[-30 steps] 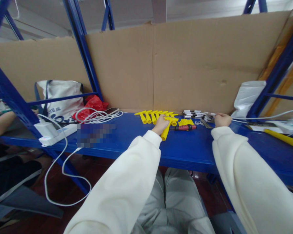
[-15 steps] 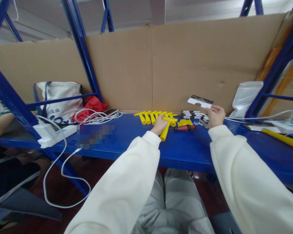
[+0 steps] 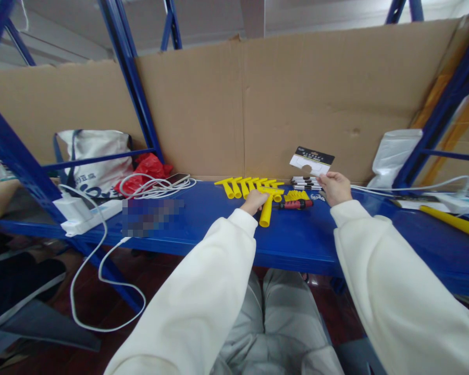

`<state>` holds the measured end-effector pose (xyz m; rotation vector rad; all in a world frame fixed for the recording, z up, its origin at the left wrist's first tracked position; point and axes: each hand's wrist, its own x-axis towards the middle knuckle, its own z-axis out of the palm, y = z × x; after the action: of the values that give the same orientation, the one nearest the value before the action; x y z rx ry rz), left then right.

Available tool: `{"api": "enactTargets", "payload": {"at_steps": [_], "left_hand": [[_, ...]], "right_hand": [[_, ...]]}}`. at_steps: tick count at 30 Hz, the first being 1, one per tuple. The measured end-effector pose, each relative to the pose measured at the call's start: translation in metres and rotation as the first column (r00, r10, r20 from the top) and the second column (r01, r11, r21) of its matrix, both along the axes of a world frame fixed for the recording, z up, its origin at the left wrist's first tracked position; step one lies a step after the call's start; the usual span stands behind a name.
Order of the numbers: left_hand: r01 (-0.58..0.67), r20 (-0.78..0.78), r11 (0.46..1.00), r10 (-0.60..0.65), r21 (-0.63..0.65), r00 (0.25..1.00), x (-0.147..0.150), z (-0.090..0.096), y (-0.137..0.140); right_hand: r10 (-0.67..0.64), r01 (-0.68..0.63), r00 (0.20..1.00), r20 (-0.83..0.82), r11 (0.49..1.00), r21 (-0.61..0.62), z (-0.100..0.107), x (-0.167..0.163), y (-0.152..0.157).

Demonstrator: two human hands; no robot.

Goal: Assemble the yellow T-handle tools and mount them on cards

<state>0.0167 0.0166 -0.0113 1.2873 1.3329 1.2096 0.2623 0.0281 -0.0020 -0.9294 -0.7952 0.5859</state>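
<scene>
My left hand (image 3: 254, 201) is closed on a yellow T-shaped plastic piece (image 3: 265, 213), whose hollow round stem points toward me. In my right hand (image 3: 336, 187), pinched by its lower right corner, is a black-and-white header card (image 3: 311, 161) with a hang slot and a round cut-out. Behind my left hand stands a row of similar yellow T-shaped pieces (image 3: 236, 188). A red-and-black screwdriver (image 3: 297, 204) lies between my hands, beside small yellow parts (image 3: 296, 195). A stack of black-and-white cards (image 3: 305, 183) and small metal bits (image 3: 317, 197) lie close to my right hand.
A cardboard wall (image 3: 297, 94) backs the blue shelf (image 3: 219, 229). Left are a power strip (image 3: 94, 216), coiled white cables (image 3: 156, 187), a red plastic bag (image 3: 148, 169) and a cloth bag (image 3: 97, 161). Right are a white pouch (image 3: 394, 156) and a long yellow piece (image 3: 453, 223). Another person's arm (image 3: 2, 200) shows far left.
My right hand has moved left with the card, which now turns its printed face more toward me. My left hand stays nearly in place, the yellow piece's stem now slightly farther right.
</scene>
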Motion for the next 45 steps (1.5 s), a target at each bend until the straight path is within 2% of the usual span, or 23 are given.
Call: {"api": "enactTargets", "payload": {"at_steps": [4,7,9,13,17,24,34,39,45], "left_hand": [[0.035,-0.058,0.993,-0.042,-0.110,0.997,0.003,0.004,-0.005],[0.103,0.068,0.985,-0.094,-0.141,0.993,0.004,0.008,-0.006],[0.102,0.196,0.987,-0.077,-0.121,0.978,0.004,0.011,-0.004],[-0.015,0.469,0.995,0.061,-0.101,0.881,-0.001,0.019,0.001],[-0.158,0.594,0.981,0.196,-0.116,0.780,-0.007,0.022,0.005],[-0.293,0.619,0.947,0.309,-0.130,0.722,-0.007,0.018,0.010],[-0.316,0.625,0.936,0.340,-0.155,0.702,-0.008,0.018,0.014],[-0.263,0.644,0.947,0.319,-0.185,0.695,-0.008,0.023,0.009],[-0.091,0.642,0.980,0.184,-0.175,0.744,-0.005,0.023,0.003]], "right_hand": [[0.071,-0.067,0.990,0.119,0.997,-0.039,-0.002,-0.005,-0.005],[0.103,-0.097,0.986,0.134,0.994,-0.053,-0.002,-0.007,-0.006],[0.118,-0.111,0.984,0.132,0.992,-0.058,-0.001,-0.008,-0.007],[0.130,-0.119,0.981,0.144,0.989,-0.083,0.000,-0.010,-0.009],[0.142,-0.122,0.976,0.167,0.984,-0.126,0.001,-0.012,-0.012],[0.193,-0.171,0.958,0.211,0.978,-0.119,0.003,-0.013,-0.015],[0.307,-0.287,0.921,0.241,0.951,-0.113,0.002,-0.015,-0.016],[0.342,-0.322,0.914,0.218,0.939,-0.125,0.003,-0.020,-0.020],[0.433,-0.407,0.878,0.205,0.900,-0.157,0.003,-0.031,-0.027]]}}
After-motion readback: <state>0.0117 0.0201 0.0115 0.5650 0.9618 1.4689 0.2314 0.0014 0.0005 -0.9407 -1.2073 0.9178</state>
